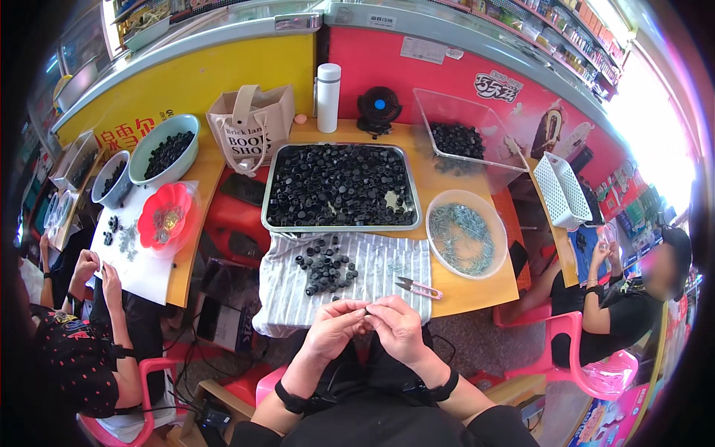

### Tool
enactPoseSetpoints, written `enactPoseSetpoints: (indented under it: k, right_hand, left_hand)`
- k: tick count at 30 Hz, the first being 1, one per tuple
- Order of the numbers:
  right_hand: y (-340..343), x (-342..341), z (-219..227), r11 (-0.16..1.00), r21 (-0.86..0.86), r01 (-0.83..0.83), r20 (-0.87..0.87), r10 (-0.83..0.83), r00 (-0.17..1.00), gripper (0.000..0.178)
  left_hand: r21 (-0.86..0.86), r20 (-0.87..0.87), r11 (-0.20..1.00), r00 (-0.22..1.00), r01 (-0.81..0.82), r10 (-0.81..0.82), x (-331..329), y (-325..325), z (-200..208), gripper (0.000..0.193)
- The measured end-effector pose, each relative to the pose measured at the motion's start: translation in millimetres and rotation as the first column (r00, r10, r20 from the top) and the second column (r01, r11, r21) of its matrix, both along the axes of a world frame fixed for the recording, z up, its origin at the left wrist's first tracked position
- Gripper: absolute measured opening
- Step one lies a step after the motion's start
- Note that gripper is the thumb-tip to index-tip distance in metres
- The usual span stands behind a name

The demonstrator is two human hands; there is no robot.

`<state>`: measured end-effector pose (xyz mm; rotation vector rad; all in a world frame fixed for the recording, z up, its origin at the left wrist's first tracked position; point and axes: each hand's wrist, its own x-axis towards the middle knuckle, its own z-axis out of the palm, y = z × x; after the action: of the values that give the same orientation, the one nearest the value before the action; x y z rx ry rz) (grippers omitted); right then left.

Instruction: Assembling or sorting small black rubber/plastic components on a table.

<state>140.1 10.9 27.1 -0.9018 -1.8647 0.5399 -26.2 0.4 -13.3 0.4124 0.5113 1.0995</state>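
Observation:
My left hand (333, 329) and my right hand (399, 328) meet just off the front edge of the table, fingertips pinched together. Whatever small thing sits between them is hidden by the fingers. In front of them a striped grey-and-white cloth (277, 287) is spread, bearing a loose heap of small black caps (328, 270). Thread snips (419, 287) with pink handles lie on the cloth's right edge, close to my right hand. Beyond the cloth stands a metal tray (342, 229) full of black caps. To its right, a round white tub (497, 257) contains thin, pale bluish pieces.
At the back stand a tote bag (257, 123), a white bottle (328, 100), a small black fan (378, 109) and a clear bin (514, 173) with black caps. A person (82, 350) works at left near a red bowl (167, 195); another (603, 305) sits at right.

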Motion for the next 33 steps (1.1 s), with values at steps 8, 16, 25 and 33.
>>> enactPoseSetpoints:
  k: [8, 16, 25, 33]
  right_hand:
    - [-3, 0, 4, 0.976, 0.216, 0.015, 0.126, -0.043, 0.991, 0.023]
    - [0, 3, 8, 0.980, 0.145, 0.135, 0.058, -0.145, 0.988, 0.024]
    - [34, 21, -11, 0.997, -0.024, 0.072, 0.410, -0.056, 0.910, 0.012]
    - [82, 55, -13, 0.964, -0.047, 0.260, 0.537, -0.195, 0.821, 0.024]
  left_hand:
    - [-0.044, 0.016, 0.999, 1.000, 0.025, -0.025, 2, 5, 5, 0.017]
    - [0.006, -0.089, 0.970, 0.966, -0.241, 0.241, 9, 7, 8, 0.017]
    - [0.050, -0.212, 0.960, 0.937, -0.275, 0.279, 5, 11, -4, 0.016]
    - [0.138, -0.286, 0.959, 0.918, -0.246, 0.276, 7, 8, -10, 0.017]
